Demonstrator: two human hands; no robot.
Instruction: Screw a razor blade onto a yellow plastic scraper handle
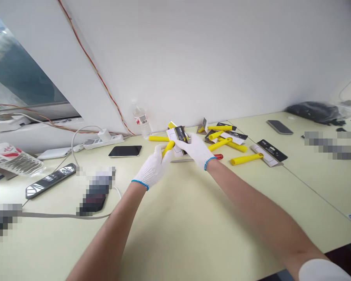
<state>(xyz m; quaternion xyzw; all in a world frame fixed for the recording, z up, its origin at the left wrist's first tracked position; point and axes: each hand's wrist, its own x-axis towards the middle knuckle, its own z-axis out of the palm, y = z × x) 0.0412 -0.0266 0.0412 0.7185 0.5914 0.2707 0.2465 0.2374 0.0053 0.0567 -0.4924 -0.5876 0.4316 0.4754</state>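
Observation:
Both my hands wear white knitted gloves with blue cuffs. My left hand (153,166) is closed round the yellow handle (168,147) of a tool whose head is covered by a black-and-white card (175,141). The fingers of my right hand (195,150) grip the right side of that card; the tool's head is hidden. Another yellow handle (158,138) shows just behind it. A screwdriver with a red handle (219,156) lies under my right wrist, its metal shaft pointing left. To the right, several similar yellow-handled tools (228,142) with cards lie piled, and one carded tool (247,159) lies apart.
A water bottle (142,120) stands against the wall. Phones (125,151) lie to the left and one phone (279,127) to the right. A power strip (103,141) with cables runs along the back left. A black plastic bag (312,112) sits at the far right.

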